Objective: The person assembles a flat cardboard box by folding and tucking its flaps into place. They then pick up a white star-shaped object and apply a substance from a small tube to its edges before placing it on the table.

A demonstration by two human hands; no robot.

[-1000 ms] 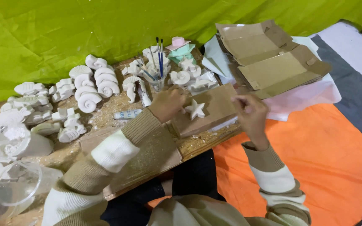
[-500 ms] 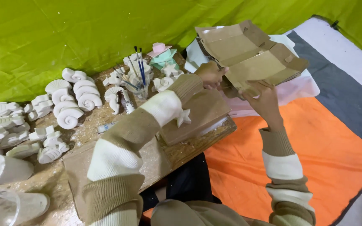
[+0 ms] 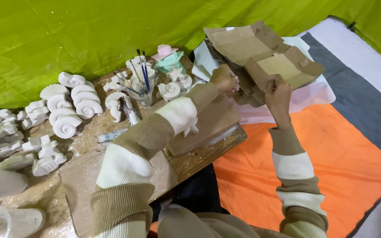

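A pile of flattened brown cardboard boxes [image 3: 261,57] lies on white sheets at the far right of the low wooden board [image 3: 203,158]. My right hand [image 3: 278,94] pinches the near edge of a cardboard flap on that pile. My left hand [image 3: 225,80] reaches across to the pile's left edge with its fingers curled against the lower sheets; its grip is hidden. Under my left sleeve a white plaster star [image 3: 193,128] lies on a loose cardboard piece [image 3: 214,121].
Many white plaster shells and seahorses [image 3: 67,110] crowd the left of the board. A glass of paintbrushes [image 3: 143,90] and a pink and green painted figure [image 3: 168,57] stand at the back. Green cloth hangs behind. An orange, grey and white mat [image 3: 331,154] covers the floor at right.
Both hands have moved away from the plaster star and the loose cardboard piece, up and right to the cardboard pile. The star now lies alone on the loose piece.
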